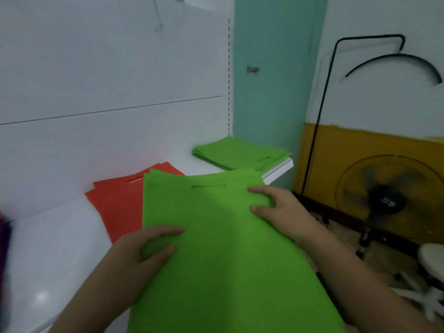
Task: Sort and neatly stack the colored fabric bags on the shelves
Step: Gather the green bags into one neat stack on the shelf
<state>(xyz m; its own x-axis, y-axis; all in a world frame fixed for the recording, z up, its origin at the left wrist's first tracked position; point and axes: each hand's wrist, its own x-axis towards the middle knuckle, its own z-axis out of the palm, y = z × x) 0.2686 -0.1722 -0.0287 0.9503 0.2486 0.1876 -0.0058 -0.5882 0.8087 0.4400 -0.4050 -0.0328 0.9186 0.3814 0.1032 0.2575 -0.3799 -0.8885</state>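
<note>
I hold a bundle of green fabric bags flat in front of me, handle slot facing away. My left hand grips its left edge, thumb and fingers curled over the fabric. My right hand grips the right edge near the top. Under the bundle's left side, a stack of red bags lies on the white shelf. A second, neat stack of green bags sits at the shelf's far right corner.
The shelf's white back panel rises behind the bags. A dark purple item shows at the left edge. Right of the shelf stand a teal wall, a black floor fan and a yellow board.
</note>
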